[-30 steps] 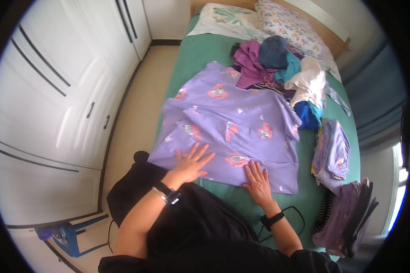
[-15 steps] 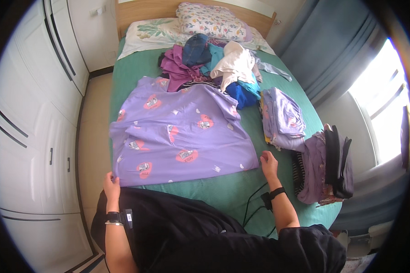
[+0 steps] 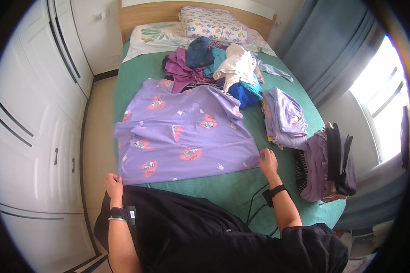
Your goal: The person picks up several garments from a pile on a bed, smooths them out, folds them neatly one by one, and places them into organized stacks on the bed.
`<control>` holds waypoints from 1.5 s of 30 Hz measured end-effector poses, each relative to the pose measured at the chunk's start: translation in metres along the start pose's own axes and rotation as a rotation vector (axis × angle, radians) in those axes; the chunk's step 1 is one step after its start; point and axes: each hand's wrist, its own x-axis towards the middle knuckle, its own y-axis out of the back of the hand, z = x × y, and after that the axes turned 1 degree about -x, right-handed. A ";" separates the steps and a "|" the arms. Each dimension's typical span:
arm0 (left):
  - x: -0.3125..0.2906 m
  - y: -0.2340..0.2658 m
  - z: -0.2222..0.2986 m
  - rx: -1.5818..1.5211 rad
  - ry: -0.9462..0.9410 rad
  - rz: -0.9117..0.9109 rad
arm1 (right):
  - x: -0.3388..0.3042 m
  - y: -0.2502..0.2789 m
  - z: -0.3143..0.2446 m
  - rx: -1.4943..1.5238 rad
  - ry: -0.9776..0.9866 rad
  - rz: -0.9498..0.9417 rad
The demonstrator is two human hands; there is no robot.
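Note:
A light purple printed T-shirt lies spread on the green bed sheet, its hem toward me. My left hand is at the hem's near left corner, fingers closed on the cloth. At the right end of the hem, my right hand pinches the other corner between thumb and fingers. Small creases run across the shirt, mostly around its upper part and sleeves.
Beyond the shirt is a heap of loose clothes. Folded purple clothes and a taller folded stack sit on the right. A floral folded quilt rests by the headboard. White wardrobes stand left; black cables lie near my right arm.
My right hand has come in leftward onto the hem's right corner and closed on it. My left hand stays at the left corner. The whole view has shifted slightly.

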 end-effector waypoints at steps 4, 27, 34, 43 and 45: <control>0.000 0.015 0.016 -0.253 -0.265 0.148 | 0.028 -0.017 -0.036 0.685 0.032 -0.447; 0.082 0.046 0.067 -0.386 -0.420 0.003 | 0.119 -0.105 -0.359 0.820 -0.054 -1.057; 0.162 -0.023 0.103 -0.340 -0.230 -0.108 | 0.101 -0.124 -0.364 1.105 0.013 -0.917; 0.173 -0.014 0.113 -0.528 -0.234 -0.122 | 0.096 -0.116 -0.365 1.068 0.097 -0.824; 0.160 -0.002 0.123 -0.632 -0.303 -0.094 | 0.092 -0.096 -0.355 1.004 0.131 -0.618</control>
